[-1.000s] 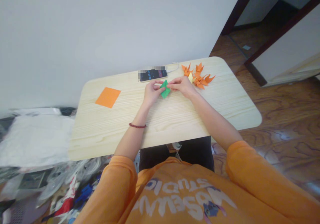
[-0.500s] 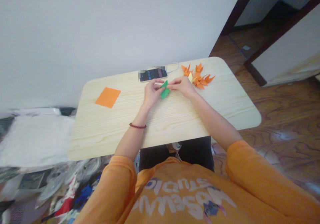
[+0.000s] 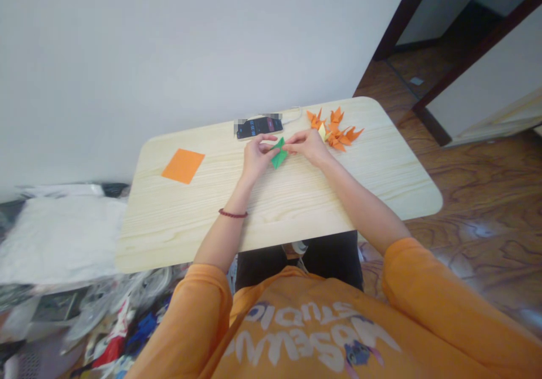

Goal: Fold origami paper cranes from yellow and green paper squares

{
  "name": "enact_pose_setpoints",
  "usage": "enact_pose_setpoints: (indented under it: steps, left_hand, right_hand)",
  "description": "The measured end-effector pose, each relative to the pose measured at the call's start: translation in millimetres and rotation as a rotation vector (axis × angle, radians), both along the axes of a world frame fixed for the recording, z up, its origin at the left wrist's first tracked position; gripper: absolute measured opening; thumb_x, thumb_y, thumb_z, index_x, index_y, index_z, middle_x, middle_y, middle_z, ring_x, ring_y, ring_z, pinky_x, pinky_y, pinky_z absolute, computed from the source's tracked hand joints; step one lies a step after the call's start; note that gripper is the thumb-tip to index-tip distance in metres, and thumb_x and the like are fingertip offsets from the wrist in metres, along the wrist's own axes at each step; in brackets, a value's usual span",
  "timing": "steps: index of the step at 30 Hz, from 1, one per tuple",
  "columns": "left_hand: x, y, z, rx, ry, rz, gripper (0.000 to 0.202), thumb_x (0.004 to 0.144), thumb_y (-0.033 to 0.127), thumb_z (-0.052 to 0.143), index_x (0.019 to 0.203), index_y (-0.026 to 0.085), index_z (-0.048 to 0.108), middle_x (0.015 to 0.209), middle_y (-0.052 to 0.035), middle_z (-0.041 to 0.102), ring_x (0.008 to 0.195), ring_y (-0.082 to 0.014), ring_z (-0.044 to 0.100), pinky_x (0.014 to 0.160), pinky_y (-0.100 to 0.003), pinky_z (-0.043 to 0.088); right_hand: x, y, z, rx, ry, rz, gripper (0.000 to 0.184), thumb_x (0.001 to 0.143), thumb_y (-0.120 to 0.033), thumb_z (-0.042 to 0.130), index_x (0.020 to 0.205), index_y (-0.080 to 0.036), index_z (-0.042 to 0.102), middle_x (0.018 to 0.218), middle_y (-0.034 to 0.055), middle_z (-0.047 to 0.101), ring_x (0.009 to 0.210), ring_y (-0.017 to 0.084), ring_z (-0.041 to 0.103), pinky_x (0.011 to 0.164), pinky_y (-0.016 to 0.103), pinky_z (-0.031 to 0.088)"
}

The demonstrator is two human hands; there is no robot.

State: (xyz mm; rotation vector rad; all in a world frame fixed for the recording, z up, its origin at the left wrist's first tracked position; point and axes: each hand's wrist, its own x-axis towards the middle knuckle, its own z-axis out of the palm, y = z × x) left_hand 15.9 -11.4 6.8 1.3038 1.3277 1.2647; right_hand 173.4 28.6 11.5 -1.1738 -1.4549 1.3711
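Note:
A small piece of green folded paper point(image 3: 279, 156), roughly diamond-shaped, is held between my two hands over the middle of the table. My left hand point(image 3: 256, 157) pinches its left edge between thumb and fingers. From the right, my right hand point(image 3: 311, 146) grips the paper's upper right side with closed fingertips, which partly hide that edge. Just beyond my right hand lie several orange folded paper figures point(image 3: 337, 137) with pointed tips, and a pale yellow folded piece point(image 3: 322, 131) among them.
An orange square sheet point(image 3: 183, 165) lies flat on the left of the wooden table point(image 3: 178, 229). Behind my hands a phone point(image 3: 259, 127) with a white cable rests near the wall. Clutter and a white cloth point(image 3: 59, 235) are on the left, below table level.
Both hands stay in nearly the same place on the green paper, with only slight finger movement. The view has shifted very slightly.

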Motion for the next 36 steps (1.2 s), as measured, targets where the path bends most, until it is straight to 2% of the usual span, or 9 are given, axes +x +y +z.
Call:
enact_pose_setpoints:
  steps: [5, 14, 20, 26, 36]
  left_hand:
    - [-2.3, 0.5, -0.9, -0.043, -0.03, -0.024, 0.033, 0.063, 0.018, 0.077, 0.092, 0.015, 0.062, 0.067, -0.0015, 0.07, 0.061, -0.0138, 0.066, 0.059, -0.023, 0.05]
    - [-2.9, 0.9, 0.7, -0.084, -0.04, -0.025, 0.038, 0.059, 0.014, 0.077, 0.094, 0.014, 0.062, 0.066, -0.0001, 0.069, 0.058, -0.0133, 0.065, 0.056, -0.023, 0.049]
    - [-5.4, 0.6, 1.2, -0.11, -0.051, -0.12, 0.045, 0.059, 0.014, 0.077, 0.1, 0.014, 0.059, 0.067, 0.0003, 0.069, 0.059, -0.0125, 0.065, 0.06, -0.024, 0.051]
    - [-12.4, 0.6, 5.0, -0.128, -0.092, -0.256, 0.052, 0.06, 0.017, 0.078, 0.107, 0.014, 0.055, 0.077, -0.0037, 0.072, 0.068, -0.0157, 0.068, 0.067, -0.028, 0.052]
    - [-13.5, -2.2, 12.0, -0.135, -0.09, -0.303, 0.051, 0.058, 0.015, 0.079, 0.1, 0.018, 0.048, 0.066, 0.0024, 0.069, 0.057, -0.0116, 0.065, 0.056, -0.021, 0.048]
  right_hand:
    - [0.0, 0.0, -0.7, 0.01, 0.015, 0.013, 0.018, 0.055, -0.02, 0.082, 0.061, -0.015, 0.066, 0.053, 0.0012, 0.062, 0.052, 0.011, 0.054, 0.055, 0.027, 0.048]
    - [0.0, -0.9, 1.4, 0.012, 0.058, 0.055, 0.024, 0.054, -0.03, 0.083, 0.065, -0.014, 0.068, 0.052, 0.0006, 0.061, 0.049, 0.009, 0.051, 0.051, 0.025, 0.044]
    - [5.7, 0.2, 5.2, 0.014, 0.072, 0.139, 0.029, 0.054, -0.035, 0.084, 0.07, -0.015, 0.07, 0.055, 0.0005, 0.063, 0.053, 0.01, 0.052, 0.052, 0.025, 0.045]
    - [12.0, 2.5, 5.7, -0.002, 0.095, 0.261, 0.028, 0.059, -0.033, 0.081, 0.075, -0.012, 0.071, 0.057, 0.0002, 0.063, 0.054, 0.008, 0.052, 0.054, 0.024, 0.044]
    - [12.1, 2.0, 5.1, 0.018, 0.06, 0.252, 0.026, 0.057, -0.031, 0.083, 0.074, -0.013, 0.073, 0.057, 0.0012, 0.064, 0.056, 0.011, 0.055, 0.056, 0.026, 0.048]
